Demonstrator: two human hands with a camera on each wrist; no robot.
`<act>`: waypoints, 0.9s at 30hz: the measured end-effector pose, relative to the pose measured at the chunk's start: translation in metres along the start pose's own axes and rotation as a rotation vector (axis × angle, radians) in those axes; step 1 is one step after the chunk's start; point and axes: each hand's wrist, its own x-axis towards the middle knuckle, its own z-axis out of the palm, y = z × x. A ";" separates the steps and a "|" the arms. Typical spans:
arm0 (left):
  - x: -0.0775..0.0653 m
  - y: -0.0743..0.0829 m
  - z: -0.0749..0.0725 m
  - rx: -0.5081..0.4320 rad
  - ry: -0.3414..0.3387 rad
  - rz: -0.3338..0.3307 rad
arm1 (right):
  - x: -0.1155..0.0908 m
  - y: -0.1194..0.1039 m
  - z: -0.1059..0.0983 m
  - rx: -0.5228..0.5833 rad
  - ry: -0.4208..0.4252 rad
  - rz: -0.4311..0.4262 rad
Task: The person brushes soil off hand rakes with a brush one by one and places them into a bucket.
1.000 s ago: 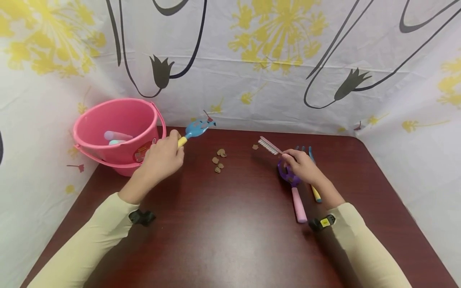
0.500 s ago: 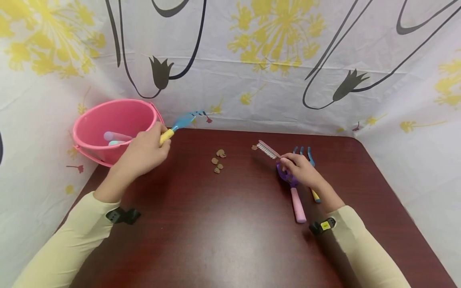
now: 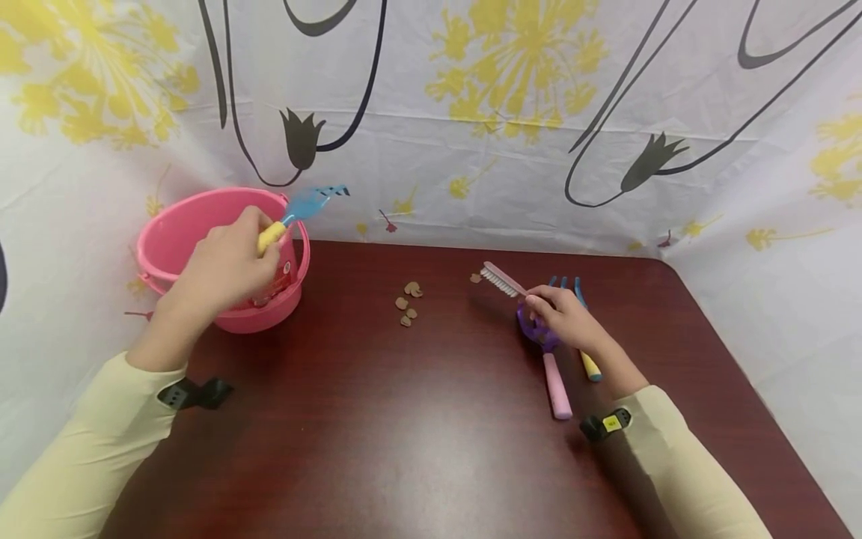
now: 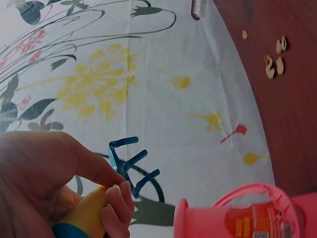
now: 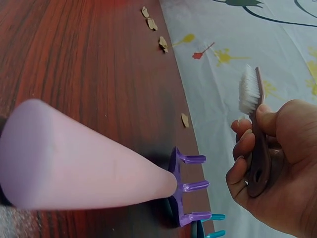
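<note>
Held a blue rake (image 3: 308, 204) by its yellow handle (image 3: 271, 238) in the left hand (image 3: 218, 262), with fingers and thumb closed round the grip and tines raised toward the cloth (image 3: 404, 168), white with yellow and dark plant prints. Had that hand across the front of a pink bucket (image 3: 259, 322) in the head view, near its rim; could not tell whether above the opening. Saw a red label (image 3: 283, 277) on the bucket's side, partly behind the hand. Pinched a pinkish brush (image 3: 505, 279) between thumb and fingers of the right hand (image 3: 569, 318), with white bristles slanted downward, above the worktop (image 3: 431, 449) and toward its far edge. Had below that hand a purple rake (image 3: 539, 329) lying on the worktop, its pink handle (image 3: 557, 385) pointing nearer, and just to the right of it a second blue rake (image 3: 590, 365), also yellow-handled and partly hidden by the hand. Noted a loose cluster of brown flakes (image 3: 402, 303) between the two hands, well apart from both, and one lone flake (image 3: 475, 278) near the brush's bristles. Wore pale yellow sleeves (image 3: 87, 442) and a black wrist camera (image 3: 195, 393) on each arm.
</note>
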 end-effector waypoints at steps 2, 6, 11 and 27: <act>0.000 -0.004 -0.005 0.015 0.005 -0.002 | 0.001 0.011 0.000 -0.003 0.004 0.006; -0.002 -0.013 -0.015 0.038 0.012 -0.025 | 0.000 0.022 -0.004 0.012 0.023 0.017; -0.005 -0.026 -0.026 0.058 0.037 -0.043 | -0.004 0.026 -0.011 0.012 0.058 -0.004; -0.009 -0.062 -0.050 0.133 0.033 -0.136 | -0.005 0.020 -0.016 0.007 0.075 0.008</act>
